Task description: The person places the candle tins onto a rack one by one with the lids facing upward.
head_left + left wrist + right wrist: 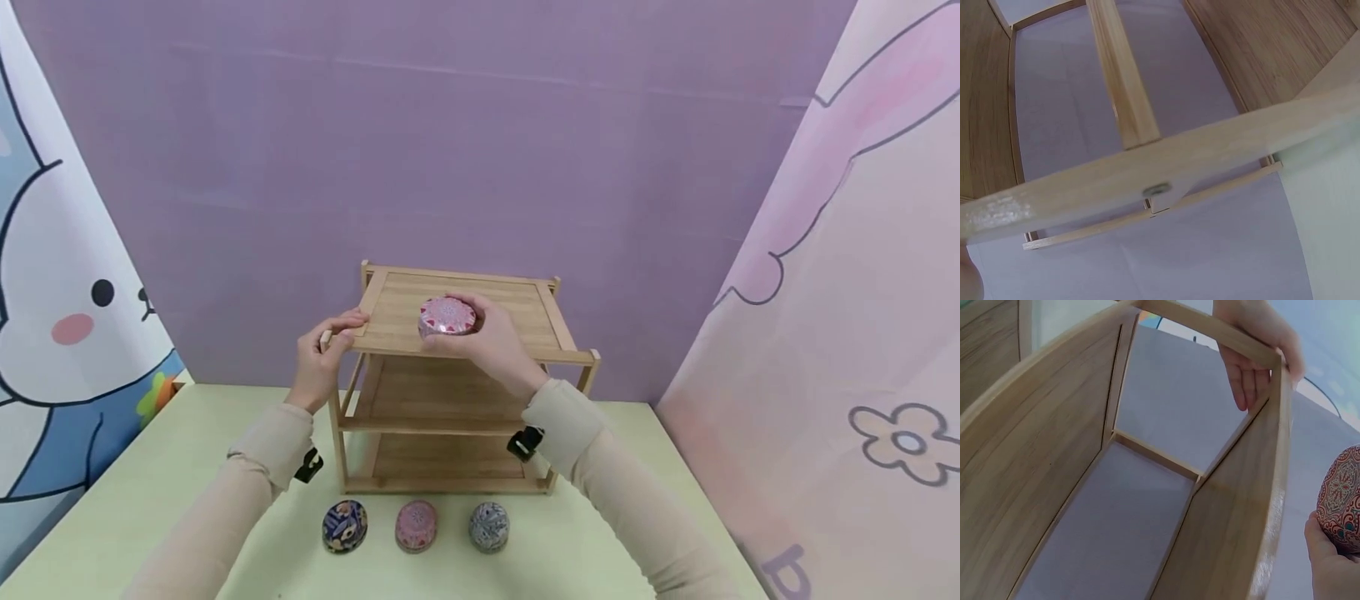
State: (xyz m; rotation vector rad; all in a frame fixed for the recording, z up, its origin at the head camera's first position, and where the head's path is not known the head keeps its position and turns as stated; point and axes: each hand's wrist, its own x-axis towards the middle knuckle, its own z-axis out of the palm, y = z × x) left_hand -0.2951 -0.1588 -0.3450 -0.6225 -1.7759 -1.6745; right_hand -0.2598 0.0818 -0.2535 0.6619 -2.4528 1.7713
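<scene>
A round patterned tin (pixel 447 315) with a pink and red lid is pinched between the thumb and fingers of my right hand (pixel 497 340), over the front part of the top board of a wooden three-tier shelf (pixel 465 398). The right wrist view shows the tin's red patterned underside (pixel 1340 503) at the right edge. My left hand (pixel 321 360) grips the shelf's front left top corner, thumb on one side and fingers on the other, as the right wrist view shows (pixel 1260 337). Whether the tin touches the board cannot be seen.
In front of the shelf, three tins stand in a row on the pale green table (pixel 622 500): a dark blue one (pixel 345 526), a pink one (pixel 416 526) and a grey-white one (pixel 489 527). A purple backdrop (pixel 480 167) rises behind, with printed panels at both sides.
</scene>
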